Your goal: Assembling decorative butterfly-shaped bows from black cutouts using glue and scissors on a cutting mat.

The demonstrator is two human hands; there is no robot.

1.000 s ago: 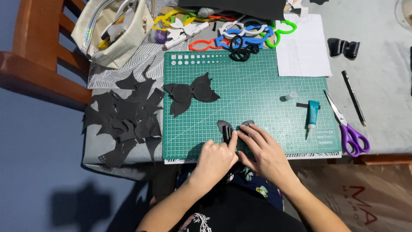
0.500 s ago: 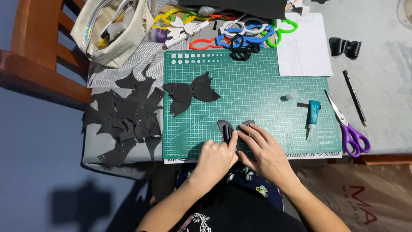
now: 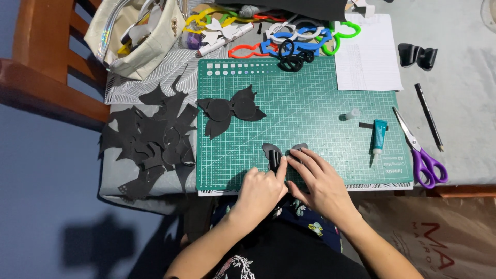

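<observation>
1. Your left hand [image 3: 261, 191] has its fingers curled together, and its forefinger presses down on the small black folded piece [image 3: 279, 155] at the near edge of the green cutting mat [image 3: 310, 103].
2. Your right hand [image 3: 320, 181] lies flat with its fingers [image 3: 302, 157] spread a little apart, their tips pressing on the same black folded piece from 3 o'clock; neither hand wraps around it, both only push it onto the mat.
3. The black folded piece sits at about 6 o'clock on the mat, just in from its near border.
4. At 11 o'clock from your hands a flat black bow cut-out [image 3: 230, 108] lies on the mat, well apart from the folded piece.
5. At 3 o'clock a small teal glue tube [image 3: 380, 137] lies on the mat, with its clear cap [image 3: 352, 114] near it at 11 o'clock.
6. Further out at 3 o'clock, purple-handled scissors [image 3: 421, 152] lie across the mat's edge and the desk [image 3: 465, 103], and a black pencil [image 3: 428, 116] lies just beyond them.
7. At 9 o'clock a heap of black cut shapes [image 3: 152, 137] covers the desk beside the mat.
8. At 12 o'clock coloured outline templates [image 3: 289, 39] lie past the mat, a white paper sheet [image 3: 367, 57] to their right.
</observation>
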